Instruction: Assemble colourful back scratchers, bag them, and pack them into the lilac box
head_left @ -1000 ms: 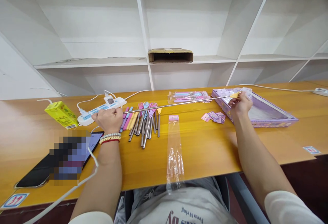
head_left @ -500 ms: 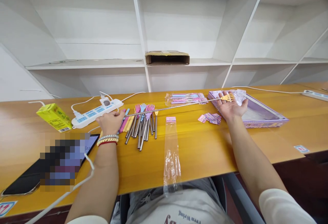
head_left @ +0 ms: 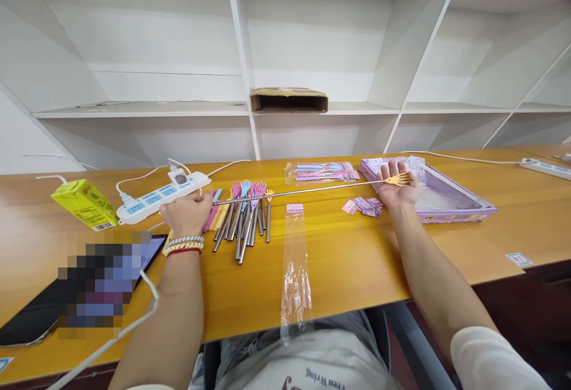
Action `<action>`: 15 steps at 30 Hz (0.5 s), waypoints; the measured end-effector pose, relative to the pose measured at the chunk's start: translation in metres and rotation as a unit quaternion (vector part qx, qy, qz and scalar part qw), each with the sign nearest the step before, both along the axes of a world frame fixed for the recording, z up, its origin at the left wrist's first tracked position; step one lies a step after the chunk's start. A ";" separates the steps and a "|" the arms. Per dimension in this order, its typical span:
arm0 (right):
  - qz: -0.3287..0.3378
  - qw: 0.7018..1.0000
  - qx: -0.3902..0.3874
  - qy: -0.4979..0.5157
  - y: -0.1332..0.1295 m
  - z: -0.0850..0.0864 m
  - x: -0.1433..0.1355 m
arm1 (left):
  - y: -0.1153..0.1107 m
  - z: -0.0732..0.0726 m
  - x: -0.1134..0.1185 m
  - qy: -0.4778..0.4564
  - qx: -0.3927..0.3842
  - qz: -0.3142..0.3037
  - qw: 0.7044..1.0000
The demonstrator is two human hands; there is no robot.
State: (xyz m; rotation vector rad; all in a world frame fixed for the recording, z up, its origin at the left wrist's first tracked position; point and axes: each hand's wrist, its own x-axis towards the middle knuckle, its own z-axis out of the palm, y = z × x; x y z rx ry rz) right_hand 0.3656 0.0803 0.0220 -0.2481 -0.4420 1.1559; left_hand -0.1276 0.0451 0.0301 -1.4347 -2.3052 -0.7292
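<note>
A back scratcher [head_left: 312, 189] with a long drawn-out metal rod and a yellow claw stretches between my hands. My left hand [head_left: 187, 211] is closed around its handle end, which the fingers mostly hide. At the other end, my right hand [head_left: 398, 188] is palm up and open, the claw lying across it. Beside my left hand is a pile of short back scratchers [head_left: 245, 223] with pink, blue, purple and yellow claws and metal rods. A long clear plastic bag [head_left: 296, 265] with a pink header lies between my arms.
Behind the rod lie packed back scratchers [head_left: 321, 172]. Small purple cards [head_left: 363, 206] sit near a purple tray box [head_left: 455, 214]. On the left are a power strip [head_left: 163, 197], a yellow drink carton [head_left: 84, 204] and a tablet [head_left: 31, 313] with a cable. A cardboard box [head_left: 289, 100] rests on the shelf.
My right hand's fingers have curled up slightly around the claw, which has shifted a little on the palm. My left hand keeps its hold. The view has turned slightly to the right.
</note>
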 end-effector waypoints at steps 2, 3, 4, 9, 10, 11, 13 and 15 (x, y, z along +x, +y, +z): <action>0.041 0.999 0.017 -0.022 -0.004 0.003 -0.017 | -0.004 0.005 0.017 0.015 -0.001 0.001 1.000; 0.068 0.997 0.025 -0.035 -0.007 0.004 -0.029 | -0.006 0.007 0.030 0.024 -0.005 -0.012 1.000; 0.101 0.993 0.032 -0.050 -0.009 0.005 -0.043 | -0.009 0.009 0.045 0.031 -0.010 -0.027 0.999; 0.244 0.960 0.021 -0.132 -0.023 0.004 -0.107 | -0.029 0.015 0.120 0.042 -0.085 -0.142 0.985; 0.252 0.958 0.018 -0.138 -0.025 0.002 -0.114 | -0.033 0.015 0.129 0.044 -0.100 -0.164 0.980; 0.253 0.957 0.016 -0.140 -0.026 -0.001 -0.118 | -0.037 0.016 0.136 0.046 -0.112 -0.175 0.977; 0.247 0.959 0.014 -0.142 -0.028 -0.006 -0.125 | -0.045 0.016 0.146 0.054 -0.128 -0.186 0.973; 0.259 0.953 0.011 -0.157 -0.031 -0.011 -0.132 | -0.053 0.014 0.156 0.063 -0.141 -0.209 0.966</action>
